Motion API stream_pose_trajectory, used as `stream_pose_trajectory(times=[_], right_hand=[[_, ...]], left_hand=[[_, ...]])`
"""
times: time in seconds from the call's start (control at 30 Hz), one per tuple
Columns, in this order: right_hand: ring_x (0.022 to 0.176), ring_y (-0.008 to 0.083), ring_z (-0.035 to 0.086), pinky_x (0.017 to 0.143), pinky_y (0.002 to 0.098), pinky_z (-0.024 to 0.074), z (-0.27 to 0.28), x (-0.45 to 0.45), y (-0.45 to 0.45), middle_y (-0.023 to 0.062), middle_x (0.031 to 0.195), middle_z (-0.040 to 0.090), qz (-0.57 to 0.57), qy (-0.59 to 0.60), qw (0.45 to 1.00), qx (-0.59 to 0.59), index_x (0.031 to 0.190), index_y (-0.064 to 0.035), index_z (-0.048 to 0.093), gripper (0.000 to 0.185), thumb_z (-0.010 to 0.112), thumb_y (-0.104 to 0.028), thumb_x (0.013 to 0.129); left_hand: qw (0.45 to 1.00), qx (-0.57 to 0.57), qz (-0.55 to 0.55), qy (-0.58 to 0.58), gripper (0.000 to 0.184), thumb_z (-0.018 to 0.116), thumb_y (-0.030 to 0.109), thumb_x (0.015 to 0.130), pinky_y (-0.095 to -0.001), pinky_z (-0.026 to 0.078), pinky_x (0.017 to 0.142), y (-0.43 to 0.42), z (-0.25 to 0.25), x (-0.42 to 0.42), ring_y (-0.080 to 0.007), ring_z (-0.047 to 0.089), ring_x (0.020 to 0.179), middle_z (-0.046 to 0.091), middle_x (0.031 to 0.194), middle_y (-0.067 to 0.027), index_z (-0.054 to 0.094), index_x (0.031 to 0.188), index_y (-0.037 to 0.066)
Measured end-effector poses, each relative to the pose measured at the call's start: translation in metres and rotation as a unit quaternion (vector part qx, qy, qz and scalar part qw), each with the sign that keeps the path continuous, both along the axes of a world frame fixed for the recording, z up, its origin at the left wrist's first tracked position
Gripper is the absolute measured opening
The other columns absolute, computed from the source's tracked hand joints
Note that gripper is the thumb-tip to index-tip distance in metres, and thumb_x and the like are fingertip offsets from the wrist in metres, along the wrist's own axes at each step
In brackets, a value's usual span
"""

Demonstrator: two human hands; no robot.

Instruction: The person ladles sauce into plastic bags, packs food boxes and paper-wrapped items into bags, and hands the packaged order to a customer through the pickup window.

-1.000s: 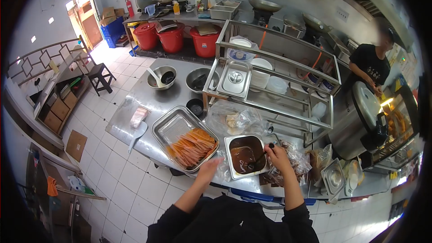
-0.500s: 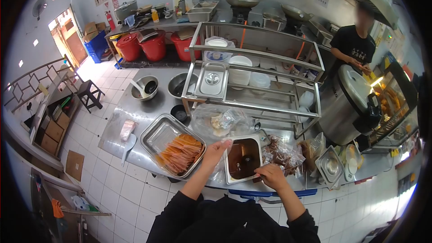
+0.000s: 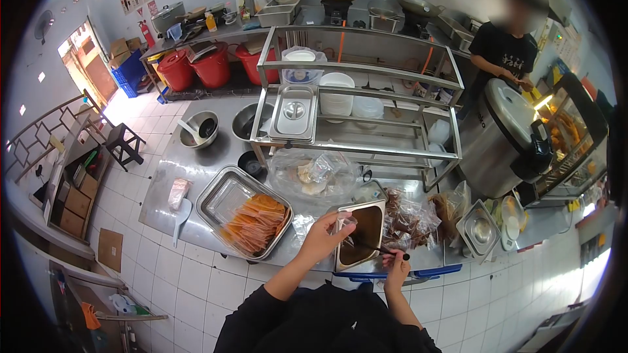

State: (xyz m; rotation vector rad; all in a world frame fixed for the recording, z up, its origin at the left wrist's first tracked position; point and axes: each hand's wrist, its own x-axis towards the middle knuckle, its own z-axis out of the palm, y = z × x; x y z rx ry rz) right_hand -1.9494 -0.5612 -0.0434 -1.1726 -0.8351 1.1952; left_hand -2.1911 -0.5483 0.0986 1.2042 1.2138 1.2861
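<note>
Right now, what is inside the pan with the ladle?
Brown liquid and part of the ladle show. The left hand hides one side; the pan's bottom cannot be seen.

Left hand [image 3: 322, 238] holds clear plastic [image 3: 343, 223] over metal pan [image 3: 382, 222]; right hand [image 3: 395, 268] grips dark handle [image 3: 374, 247] angled into it. Orange packets [image 3: 256, 223] in tray [image 3: 223, 191], left.
</note>
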Motion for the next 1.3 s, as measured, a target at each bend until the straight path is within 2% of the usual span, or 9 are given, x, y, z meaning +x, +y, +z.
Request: stream_pose_trajectory(times=[0.17, 0.4, 0.5, 0.57, 0.77, 0.83, 0.9, 1.13, 1.3], right_hand=[[0.064, 0.0100, 0.057, 0.055, 0.0218, 0.0454, 0.003, -0.006, -0.003, 0.0094, 0.076, 0.063, -0.027, 0.101, 0.993, -0.047, 0.097, -0.0003, 0.059, 0.033, 0.047, -0.031, 0.098], [0.064, 0.0136, 0.057, 0.060, 0.0256, 0.0466, 0.008, 0.006, -0.007, 0.0090, 0.078, 0.065, 0.051, -0.225, 0.951, 0.204, 0.095, 0.0026, 0.060, 0.035, 0.047, -0.029, 0.099], [0.066, 0.0122, 0.058, 0.061, 0.0241, 0.0458, 0.006, 0.004, -0.011, 0.0092, 0.078, 0.065, 0.077, -0.206, 0.960, 0.173, 0.094, 0.0018, 0.060, 0.034, 0.048, -0.030, 0.098], [0.066, 0.0115, 0.058, 0.060, 0.0240, 0.0454, 0.001, -0.001, -0.009, 0.0099, 0.078, 0.066, 0.003, -0.027, 0.999, 0.026, 0.095, 0.0007, 0.060, 0.034, 0.050, -0.032, 0.097], [0.065, 0.0119, 0.056, 0.060, 0.0235, 0.0452, -0.012, -0.005, -0.010, 0.0081, 0.078, 0.064, -0.033, 0.241, 0.963, -0.115, 0.099, -0.0015, 0.059, 0.035, 0.052, -0.036, 0.095], [0.065, 0.0116, 0.056, 0.061, 0.0230, 0.0450, -0.011, -0.005, -0.010, 0.0075, 0.077, 0.064, -0.034, 0.251, 0.961, -0.114, 0.098, -0.0018, 0.058, 0.035, 0.052, -0.036, 0.095], [0.065, 0.0113, 0.056, 0.061, 0.0225, 0.0447, -0.010, -0.005, -0.009, 0.0070, 0.077, 0.063, -0.033, 0.259, 0.959, -0.114, 0.098, -0.0020, 0.058, 0.035, 0.052, -0.036, 0.095], [0.064, 0.0109, 0.053, 0.059, 0.0218, 0.0419, 0.015, -0.012, 0.000, 0.0054, 0.074, 0.060, -0.046, 0.228, 0.972, -0.039, 0.096, -0.0029, 0.057, 0.034, 0.050, -0.036, 0.096], [0.064, 0.0106, 0.052, 0.059, 0.0218, 0.0416, 0.031, -0.019, 0.015, 0.0051, 0.073, 0.060, -0.024, 0.230, 0.973, -0.010, 0.096, -0.0025, 0.057, 0.033, 0.051, -0.035, 0.096]], left_hand=[[1.000, -0.011, -0.004, -0.006, 0.035, 0.068, 0.022, 0.086, -0.0258, 0.041, 0.088, -0.003, -0.001, 0.002, -0.0141, 0.056, 0.101, 0.062, 0.109, -0.0074, 0.062, 0.113, 0.001], [0.997, -0.036, -0.036, 0.065, 0.036, 0.067, 0.026, 0.087, -0.0265, 0.038, 0.091, -0.006, 0.013, -0.002, -0.0114, 0.054, 0.102, 0.061, 0.117, -0.0035, 0.062, 0.117, 0.007], [0.998, -0.029, -0.038, 0.026, 0.036, 0.067, 0.026, 0.086, -0.0262, 0.038, 0.090, -0.003, -0.001, 0.001, -0.0121, 0.054, 0.102, 0.061, 0.117, -0.0034, 0.063, 0.117, 0.008], [0.998, -0.029, -0.039, 0.050, 0.037, 0.067, 0.026, 0.086, -0.0262, 0.038, 0.090, -0.002, 0.003, 0.003, -0.0125, 0.054, 0.102, 0.061, 0.117, -0.0037, 0.063, 0.117, 0.008], [0.994, -0.029, -0.051, 0.092, 0.037, 0.068, 0.026, 0.085, -0.0264, 0.039, 0.089, 0.000, 0.004, 0.004, -0.0134, 0.055, 0.102, 0.062, 0.116, -0.0041, 0.062, 0.118, 0.008], [0.994, -0.028, -0.044, 0.096, 0.037, 0.068, 0.026, 0.085, -0.0267, 0.039, 0.089, 0.001, 0.005, 0.004, -0.0131, 0.055, 0.102, 0.062, 0.116, -0.0040, 0.062, 0.117, 0.008], [0.998, 0.008, -0.011, 0.067, 0.037, 0.070, 0.025, 0.084, -0.0227, 0.041, 0.072, 0.002, -0.001, 0.002, -0.0097, 0.050, 0.079, 0.062, 0.104, -0.0031, 0.064, 0.114, 0.006], [0.992, -0.072, 0.025, -0.102, 0.031, 0.061, 0.020, 0.091, -0.0236, 0.043, 0.087, 0.005, -0.026, -0.032, -0.0094, 0.057, 0.096, 0.065, 0.107, -0.0042, 0.062, 0.116, 0.001], [0.973, -0.129, 0.107, -0.158, 0.040, 0.055, 0.035, 0.094, -0.0222, 0.043, 0.080, 0.013, -0.048, -0.063, -0.0088, 0.058, 0.087, 0.066, 0.100, -0.0037, 0.065, 0.109, -0.001]])
